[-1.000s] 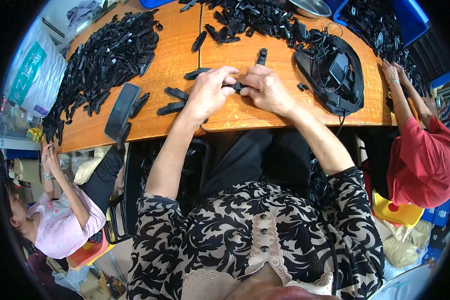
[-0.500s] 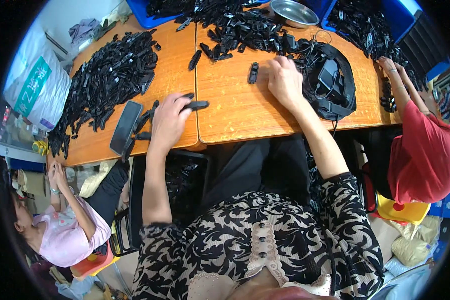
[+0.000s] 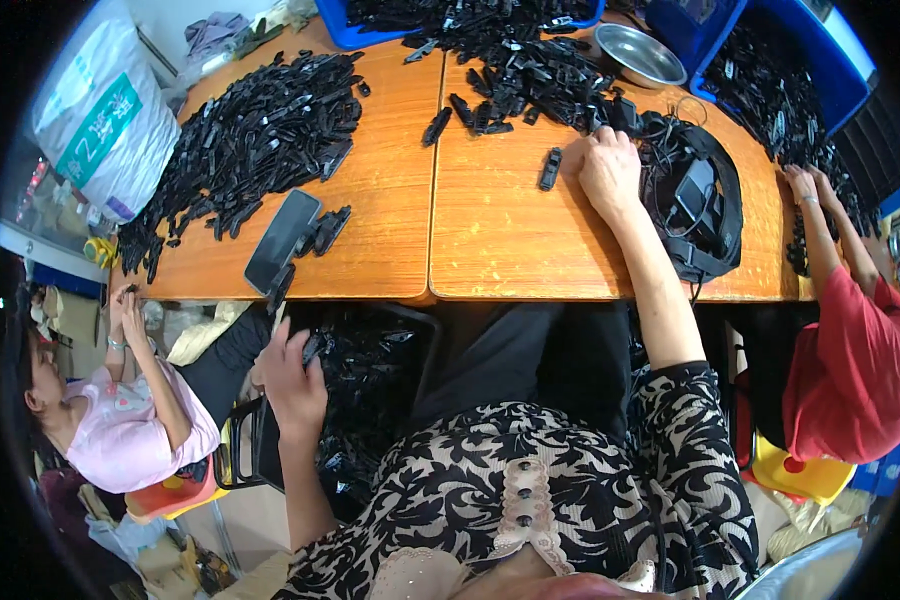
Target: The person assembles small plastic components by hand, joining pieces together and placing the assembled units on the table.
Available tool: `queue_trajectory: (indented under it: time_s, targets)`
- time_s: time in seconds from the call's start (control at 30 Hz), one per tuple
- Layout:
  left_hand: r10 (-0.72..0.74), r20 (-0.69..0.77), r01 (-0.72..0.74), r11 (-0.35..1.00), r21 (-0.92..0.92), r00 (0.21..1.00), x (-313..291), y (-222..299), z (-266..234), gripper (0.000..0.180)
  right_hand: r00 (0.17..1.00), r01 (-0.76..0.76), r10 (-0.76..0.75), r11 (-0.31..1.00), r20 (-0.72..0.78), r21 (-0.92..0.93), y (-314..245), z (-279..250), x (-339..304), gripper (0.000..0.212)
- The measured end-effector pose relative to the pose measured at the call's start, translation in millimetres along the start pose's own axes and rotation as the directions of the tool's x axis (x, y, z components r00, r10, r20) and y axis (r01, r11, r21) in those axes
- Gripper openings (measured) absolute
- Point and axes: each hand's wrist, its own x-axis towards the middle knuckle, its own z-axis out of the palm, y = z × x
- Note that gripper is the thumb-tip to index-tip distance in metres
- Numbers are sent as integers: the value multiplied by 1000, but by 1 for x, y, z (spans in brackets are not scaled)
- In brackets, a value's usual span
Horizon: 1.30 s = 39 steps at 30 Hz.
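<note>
My left hand (image 3: 295, 385) is off the table, above a black bin (image 3: 432, 345) of black plastic pieces (image 3: 370, 375) below the table's front edge. Its fingers are spread and slightly blurred; a dark piece shows beside the fingertips, and whether they touch it I cannot tell. My right hand (image 3: 610, 175) rests on the table with its fingers curled in, and what they may hold is hidden. Just left of it lies a single small black plastic piece (image 3: 550, 169). A phone (image 3: 284, 243) lies near the front edge, beside a few more black pieces (image 3: 330, 230).
Heaps of black pieces (image 3: 270, 140) cover the table's left and back. A black strap with cables and a device (image 3: 692, 190) lies right of my right hand. Behind stand a metal bowl (image 3: 640, 55) and blue bins (image 3: 365, 35). Co-workers sit left (image 3: 135, 430) and right (image 3: 855, 370).
My left hand has moved from the table, where it held black pieces, down over the bin. My right hand stays by the single piece. The view has shifted, so the table appears further right.
</note>
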Motion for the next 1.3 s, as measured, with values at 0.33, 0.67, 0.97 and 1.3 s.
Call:
queue_trajectory:
  time_s: [0.33, 0.67, 0.97, 1.3]
  targets:
    - [46, -283, -136, 942, -306, 958, 280, 133, 98, 34, 1000, -14, 14, 1000, -7, 13, 5, -22, 4, 22]
    - [286, -260, -370, 849, -377, 922, 253, 164, 128, 23, 1000, -5, 14, 921, -20, 390, 18, -44, -49, 35]
    - [623, -296, -686, 604, -406, 724, 195, 183, 93, 16, 984, -179, 172, 938, 52, 298, 22, -46, 2, 13]
    - [401, -149, -382, 600, -703, 904, 199, 181, 97, 21, 941, -10, -62, 977, 332, 212, 8, -36, 30, 23]
